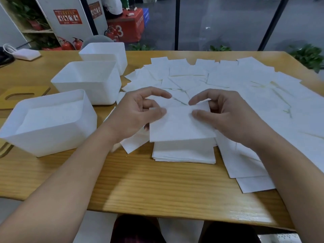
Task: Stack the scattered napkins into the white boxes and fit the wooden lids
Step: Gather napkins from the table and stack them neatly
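Both hands hold one white napkin [180, 125] just above a neat stack of napkins [184, 153] at the table's middle. My left hand [138, 111] pinches its left edge between thumb and fingers. My right hand [226, 113] pinches its far right corner. Many loose napkins [228, 81] lie scattered across the right and far side. Three white boxes stand in a row on the left: the near box [50, 137] holds napkins, while the middle box [87, 85] and far box [105, 53] look empty. A wooden lid [21, 97] with a slot lies flat beside the boxes.
The wooden table [140, 186] has bare surface toward its near edge. A white charger with a cable [26, 54] lies at the far left corner. Another wooden lid edge [5, 149] shows under the near box. Plants and fire extinguishers stand beyond the table.
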`<action>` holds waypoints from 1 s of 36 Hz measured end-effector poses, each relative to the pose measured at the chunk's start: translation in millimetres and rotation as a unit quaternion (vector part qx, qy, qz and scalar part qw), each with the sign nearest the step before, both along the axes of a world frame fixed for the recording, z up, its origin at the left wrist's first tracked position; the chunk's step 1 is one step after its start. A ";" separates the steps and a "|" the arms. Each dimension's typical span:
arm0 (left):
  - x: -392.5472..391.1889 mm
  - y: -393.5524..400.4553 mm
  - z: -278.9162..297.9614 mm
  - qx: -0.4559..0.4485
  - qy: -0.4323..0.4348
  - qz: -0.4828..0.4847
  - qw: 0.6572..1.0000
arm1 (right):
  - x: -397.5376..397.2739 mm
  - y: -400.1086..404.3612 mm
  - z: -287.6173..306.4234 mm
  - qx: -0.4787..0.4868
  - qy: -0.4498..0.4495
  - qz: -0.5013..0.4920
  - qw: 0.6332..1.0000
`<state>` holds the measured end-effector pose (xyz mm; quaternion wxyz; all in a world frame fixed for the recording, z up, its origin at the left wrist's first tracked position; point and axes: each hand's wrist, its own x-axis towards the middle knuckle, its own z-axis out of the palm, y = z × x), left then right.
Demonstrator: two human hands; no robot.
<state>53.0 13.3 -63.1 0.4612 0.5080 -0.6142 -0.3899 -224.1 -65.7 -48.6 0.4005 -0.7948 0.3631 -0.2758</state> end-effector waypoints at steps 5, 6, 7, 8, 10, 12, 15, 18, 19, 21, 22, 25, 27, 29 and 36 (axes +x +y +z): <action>-1.0 5.0 1.4 0.080 -0.110 -0.055 0.989 | -10.6 -3.1 7.0 0.073 0.150 0.102 0.981; -1.7 4.8 0.3 0.081 -0.126 -0.055 0.987 | -10.2 -3.3 6.5 0.071 0.153 0.103 0.980; -2.6 4.6 -0.6 0.083 -0.139 -0.055 0.985 | -9.5 -3.9 5.7 0.069 0.154 0.103 0.980; -3.5 4.2 -1.3 0.086 -0.149 -0.054 0.984 | -8.5 -4.3 4.9 0.067 0.158 0.103 0.980; -4.8 3.8 -2.7 0.083 -0.163 -0.046 0.982 | -6.9 -4.2 3.6 0.059 0.173 0.100 0.978; -5.8 3.2 -3.9 0.072 -0.178 -0.034 0.981 | -6.7 -4.9 2.2 0.050 0.184 0.092 0.977; -7.0 2.3 -6.7 0.057 -0.196 -0.026 0.979 | -6.8 -4.6 0.8 0.041 0.193 0.093 0.976; -7.0 3.8 -7.4 0.035 -0.231 -0.014 0.972 | -6.5 -4.1 -0.8 0.022 0.201 0.089 0.975; -6.4 3.9 -7.5 0.024 -0.244 -0.001 0.970 | -6.5 -4.6 -1.8 0.016 0.201 0.086 0.976; -3.5 2.2 -8.0 -0.006 -0.261 0.046 0.964 | -6.9 -5.8 -3.2 0.000 0.197 0.073 0.978; -0.7 0.6 -8.3 -0.024 -0.267 0.079 0.960 | -7.3 -6.4 -3.6 -0.008 0.194 0.066 0.979; 11.2 -5.0 -10.9 -0.062 -0.304 0.170 0.935 | -6.9 -4.2 -4.8 -0.023 0.207 0.068 0.976; 18.2 -7.9 -13.1 -0.061 -0.342 0.197 0.917 | -4.9 -1.6 -7.5 -0.036 0.231 0.084 0.969; 24.3 -10.2 -15.6 -0.062 -0.364 0.214 0.904 | -1.5 0.3 -10.0 -0.047 0.235 0.092 0.967; 23.6 -9.9 -18.6 -0.047 -0.359 0.227 0.904 | 6.4 5.1 -15.7 -0.065 0.211 0.088 0.971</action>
